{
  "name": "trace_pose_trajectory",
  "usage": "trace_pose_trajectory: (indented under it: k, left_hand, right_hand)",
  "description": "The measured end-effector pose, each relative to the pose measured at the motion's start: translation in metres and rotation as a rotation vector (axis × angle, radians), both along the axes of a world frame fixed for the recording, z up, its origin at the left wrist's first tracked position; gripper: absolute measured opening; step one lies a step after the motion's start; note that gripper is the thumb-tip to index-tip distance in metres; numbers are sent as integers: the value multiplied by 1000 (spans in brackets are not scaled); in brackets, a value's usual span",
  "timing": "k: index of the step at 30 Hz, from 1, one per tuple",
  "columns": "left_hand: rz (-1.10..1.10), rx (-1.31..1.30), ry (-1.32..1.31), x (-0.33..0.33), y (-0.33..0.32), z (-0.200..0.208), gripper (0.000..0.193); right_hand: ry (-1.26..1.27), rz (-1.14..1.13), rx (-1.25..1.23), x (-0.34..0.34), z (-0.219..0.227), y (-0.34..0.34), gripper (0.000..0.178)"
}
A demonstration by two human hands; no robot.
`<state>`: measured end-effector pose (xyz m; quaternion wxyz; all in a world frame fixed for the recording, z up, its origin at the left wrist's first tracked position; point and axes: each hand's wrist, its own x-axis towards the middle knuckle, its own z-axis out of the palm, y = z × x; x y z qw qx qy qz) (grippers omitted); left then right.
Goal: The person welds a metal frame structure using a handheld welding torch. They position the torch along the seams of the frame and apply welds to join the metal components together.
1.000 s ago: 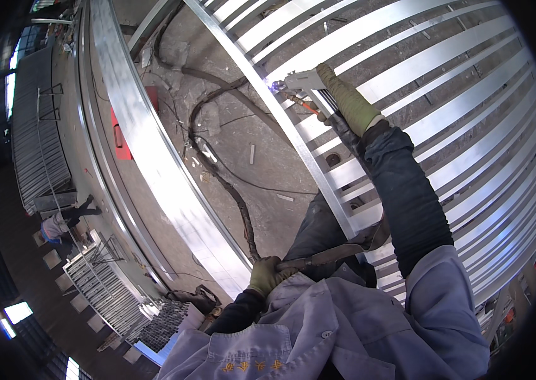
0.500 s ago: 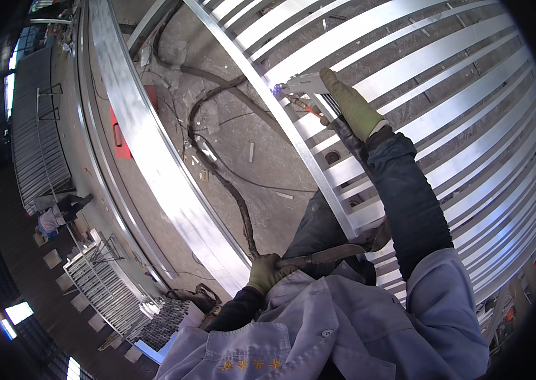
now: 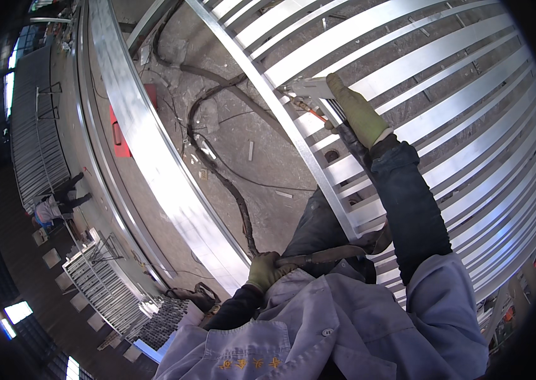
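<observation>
My right hand, in a green work glove, is closed around a welding gun. The gun has a grey body, an orange part below it and a dark cable running back along my forearm. Its tip is beside the long side rail of a silver metal frame with many parallel bars. At my waist my left hand, gloved the same way, is wrapped around a thick dark sheathed cable.
The cable snakes over the littered concrete floor. A wide silver beam lies left of it, beside a red object. Farther left are stacked barred panels and another person.
The bright blue glow at the gun's tip has gone out. My right hand and the gun have shifted slightly right and toward me. The distant person has changed posture.
</observation>
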<state>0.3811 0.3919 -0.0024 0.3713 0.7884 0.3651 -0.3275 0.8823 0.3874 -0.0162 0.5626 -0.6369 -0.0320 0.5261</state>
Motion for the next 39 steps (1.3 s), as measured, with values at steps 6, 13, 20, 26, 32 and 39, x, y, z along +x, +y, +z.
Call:
trace_pose_trajectory:
  k: [6,13,20,26,32,39]
  left_hand:
    - [-24,-13,-8,4,2,2,78]
    - [-24,-21,22,9,1,5,82]
    - [-26,-34,74,14,1,9,81]
    - [-28,-22,46,13,0,9,80]
    - [-45,12,-5,4,-3,3,77]
    - [-35,-31,80,13,-1,10,82]
  right_hand:
    - [-35,7,-58,-4,5,-13,104]
    - [-52,31,-46,-9,-5,-22,106]
    - [-80,31,-59,-10,-9,-24,107]
    - [-54,26,-59,-12,-10,-24,105]
    - [-21,49,-41,-12,-6,-24,104]
    - [13,82,-19,-9,-1,-27,102]
